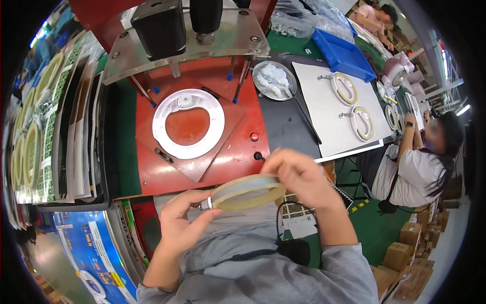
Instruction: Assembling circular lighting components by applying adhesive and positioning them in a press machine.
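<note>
A pale yellow and grey ring (244, 189) is tilted in front of my body, just off the near edge of the red press base (202, 180). My left hand (181, 220) pinches it at the left, by a small white and metal fitting (205, 203). At the ring's right end, my right hand (302, 177) is closed on the rim, slightly blurred; its fingertips are partly hidden. Beyond them a white ring-shaped plastic part (215, 133) lies flat on the press's red plate (226, 133), under the press head (159, 33).
Right of the press stands a metal bowl (259, 91) of white paste, with a dark stick (306, 120) leaning from it. Two fitted rings lie on a white board (324, 116), near a blue tray (347, 55). Stacked panels (71, 137) stand left. A co-worker (420, 162) sits at right.
</note>
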Demonstrator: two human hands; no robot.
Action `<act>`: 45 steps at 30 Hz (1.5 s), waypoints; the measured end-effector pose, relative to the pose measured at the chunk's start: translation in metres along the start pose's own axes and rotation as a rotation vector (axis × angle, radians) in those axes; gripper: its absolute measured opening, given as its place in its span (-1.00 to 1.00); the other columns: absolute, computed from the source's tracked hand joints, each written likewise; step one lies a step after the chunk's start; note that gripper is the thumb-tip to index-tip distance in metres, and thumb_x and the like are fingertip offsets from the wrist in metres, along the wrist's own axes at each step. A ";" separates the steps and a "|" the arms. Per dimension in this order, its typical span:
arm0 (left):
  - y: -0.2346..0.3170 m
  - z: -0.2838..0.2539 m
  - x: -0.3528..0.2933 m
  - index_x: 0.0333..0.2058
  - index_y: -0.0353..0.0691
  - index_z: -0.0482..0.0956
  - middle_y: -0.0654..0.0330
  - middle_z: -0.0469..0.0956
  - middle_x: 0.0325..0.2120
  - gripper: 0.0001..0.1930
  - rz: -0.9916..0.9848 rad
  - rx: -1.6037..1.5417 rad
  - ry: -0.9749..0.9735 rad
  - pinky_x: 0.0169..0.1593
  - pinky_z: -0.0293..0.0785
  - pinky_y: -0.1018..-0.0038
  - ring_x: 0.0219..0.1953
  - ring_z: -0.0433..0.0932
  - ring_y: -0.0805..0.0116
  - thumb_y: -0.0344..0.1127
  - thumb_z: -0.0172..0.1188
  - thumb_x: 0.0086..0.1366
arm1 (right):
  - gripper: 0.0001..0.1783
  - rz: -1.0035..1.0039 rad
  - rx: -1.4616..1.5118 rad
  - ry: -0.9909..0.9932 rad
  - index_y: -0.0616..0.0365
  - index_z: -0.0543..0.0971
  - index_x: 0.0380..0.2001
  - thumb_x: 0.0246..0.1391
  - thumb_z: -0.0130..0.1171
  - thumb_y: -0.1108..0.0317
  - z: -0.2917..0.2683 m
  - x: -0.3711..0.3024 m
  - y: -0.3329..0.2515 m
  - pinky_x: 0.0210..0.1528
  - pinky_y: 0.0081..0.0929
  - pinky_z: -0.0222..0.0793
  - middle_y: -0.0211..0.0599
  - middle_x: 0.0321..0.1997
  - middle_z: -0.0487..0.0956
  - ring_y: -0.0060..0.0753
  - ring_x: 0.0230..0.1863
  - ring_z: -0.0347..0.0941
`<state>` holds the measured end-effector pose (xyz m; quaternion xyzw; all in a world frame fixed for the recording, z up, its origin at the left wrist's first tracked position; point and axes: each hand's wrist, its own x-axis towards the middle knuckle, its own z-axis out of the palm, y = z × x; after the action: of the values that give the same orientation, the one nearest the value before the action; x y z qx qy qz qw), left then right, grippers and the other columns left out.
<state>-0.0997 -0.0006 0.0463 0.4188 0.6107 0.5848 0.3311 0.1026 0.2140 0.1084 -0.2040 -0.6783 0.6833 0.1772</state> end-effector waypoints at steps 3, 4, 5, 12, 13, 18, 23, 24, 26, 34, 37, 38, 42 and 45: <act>-0.005 0.006 -0.003 -0.04 -0.42 0.71 0.08 0.76 -0.14 -0.60 -0.082 -0.127 0.080 0.00 0.61 0.44 -0.11 0.70 0.39 -0.55 0.55 0.12 | -0.81 -0.039 -0.272 0.424 0.27 0.60 -0.12 0.43 0.17 0.34 -0.050 0.019 0.018 -0.08 -0.50 0.52 -0.32 -0.11 0.64 -0.56 -0.20 0.58; -0.004 0.008 -0.003 -0.04 -0.41 0.71 0.10 0.76 -0.14 -0.61 -0.090 -0.190 0.134 0.00 0.60 0.46 -0.12 0.69 0.42 -0.55 0.54 0.13 | -0.80 -0.007 -0.673 0.587 0.30 0.58 -0.09 0.35 0.25 0.37 -0.067 0.026 0.019 -0.10 -0.42 0.52 -0.25 -0.12 0.63 -0.44 -0.22 0.58; -0.006 0.008 -0.001 -0.04 -0.41 0.71 0.10 0.76 -0.14 -0.61 -0.084 -0.191 0.134 0.00 0.60 0.46 -0.12 0.69 0.42 -0.55 0.54 0.13 | -0.77 -0.041 -0.816 0.666 0.30 0.58 -0.09 0.31 0.29 0.37 -0.081 0.028 0.029 -0.10 -0.37 0.52 -0.19 -0.14 0.62 -0.35 -0.21 0.58; -0.025 0.002 -0.002 0.01 -0.44 0.65 0.02 0.74 -0.11 -0.62 -0.048 0.005 0.086 0.09 0.59 0.42 -0.05 0.70 0.32 -0.62 0.44 0.21 | -0.76 -0.006 -1.149 0.701 0.29 0.57 -0.16 0.23 0.36 0.38 -0.114 0.022 0.076 -0.10 -0.20 0.50 -0.01 -0.18 0.59 0.00 -0.20 0.55; -0.026 -0.001 -0.002 0.07 -0.46 0.58 -0.05 0.73 -0.06 -0.62 -0.045 0.043 0.026 0.16 0.58 0.35 0.02 0.70 0.24 -0.67 0.35 0.27 | -0.77 -0.003 -1.079 0.739 0.30 0.57 -0.16 0.24 0.35 0.38 -0.115 0.022 0.076 -0.11 -0.20 0.51 -0.01 -0.20 0.60 0.00 -0.21 0.57; -0.025 -0.001 -0.005 0.08 -0.46 0.57 -0.07 0.73 -0.05 -0.62 -0.104 -0.105 0.049 0.15 0.59 0.34 0.04 0.70 0.21 -0.67 0.33 0.29 | -0.80 0.007 -0.907 0.850 0.27 0.61 -0.13 0.28 0.32 0.37 -0.113 0.041 0.056 -0.15 -0.22 0.55 -0.01 -0.26 0.71 -0.01 -0.22 0.68; -0.023 -0.001 0.001 0.09 -0.46 0.55 -0.08 0.72 -0.05 -0.62 -0.112 -0.131 0.019 0.15 0.60 0.33 0.04 0.70 0.20 -0.66 0.32 0.30 | -0.82 -0.163 -1.001 0.800 0.24 0.68 -0.14 0.25 0.32 0.38 -0.125 0.072 0.042 -0.13 -0.20 0.56 0.01 -0.21 0.73 0.06 -0.19 0.68; -0.023 0.000 0.001 0.08 -0.46 0.59 0.00 0.72 -0.06 -0.60 -0.130 -0.175 0.037 0.14 0.59 0.39 0.01 0.69 0.29 -0.66 0.38 0.26 | -0.82 -0.187 -1.050 0.808 0.19 0.70 -0.14 0.24 0.32 0.36 -0.128 0.080 0.045 -0.15 -0.17 0.55 -0.04 -0.24 0.72 0.06 -0.21 0.66; -0.024 0.001 0.001 0.07 -0.45 0.62 0.09 0.71 -0.06 -0.58 -0.142 -0.219 0.055 0.13 0.58 0.44 -0.02 0.67 0.37 -0.66 0.43 0.22 | -0.82 -0.221 -1.128 0.807 0.15 0.71 -0.13 0.25 0.31 0.35 -0.130 0.085 0.048 -0.16 -0.15 0.54 -0.07 -0.26 0.70 0.05 -0.22 0.65; -0.027 0.000 -0.002 0.10 -0.47 0.56 -0.06 0.73 -0.05 -0.61 -0.101 -0.137 0.030 0.16 0.58 0.36 0.04 0.69 0.22 -0.65 0.33 0.30 | -0.86 -0.228 -1.275 0.781 0.06 0.74 -0.16 0.26 0.29 0.34 -0.124 0.071 0.040 -0.19 -0.13 0.52 -0.16 -0.27 0.68 0.03 -0.24 0.62; -0.029 -0.003 -0.002 0.10 -0.47 0.57 -0.06 0.73 -0.05 -0.61 -0.081 -0.145 0.025 0.16 0.58 0.36 0.04 0.69 0.23 -0.66 0.33 0.30 | -0.86 -0.236 -1.237 0.802 0.06 0.74 -0.16 0.26 0.29 0.34 -0.120 0.066 0.037 -0.20 -0.12 0.52 -0.16 -0.26 0.68 0.03 -0.23 0.62; -0.028 -0.003 -0.002 0.10 -0.47 0.57 -0.06 0.73 -0.05 -0.61 -0.082 -0.144 0.019 0.16 0.58 0.36 0.04 0.69 0.23 -0.66 0.33 0.30 | -0.86 -0.245 -1.254 0.785 0.07 0.74 -0.16 0.26 0.29 0.34 -0.118 0.066 0.039 -0.20 -0.13 0.52 -0.16 -0.27 0.67 0.03 -0.24 0.62; -0.027 -0.001 -0.001 0.06 -0.45 0.64 0.10 0.70 -0.05 -0.59 -0.136 -0.194 0.051 0.16 0.57 0.44 0.01 0.66 0.37 -0.66 0.43 0.22 | -0.86 -0.280 -1.255 0.777 0.10 0.73 -0.16 0.24 0.31 0.39 -0.119 0.057 0.040 -0.22 -0.14 0.50 -0.16 -0.28 0.66 0.02 -0.27 0.61; -0.027 0.000 -0.003 0.06 -0.45 0.64 0.10 0.70 -0.05 -0.59 -0.131 -0.170 0.067 0.16 0.57 0.43 0.01 0.66 0.37 -0.66 0.43 0.22 | -0.86 -0.303 -1.187 0.822 0.12 0.73 -0.15 0.23 0.32 0.42 -0.113 0.052 0.034 -0.22 -0.18 0.50 -0.16 -0.29 0.66 0.00 -0.29 0.60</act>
<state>-0.1020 -0.0023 0.0197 0.3285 0.5958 0.6253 0.3823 0.1182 0.3374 0.0729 -0.4090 -0.8336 0.0377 0.3693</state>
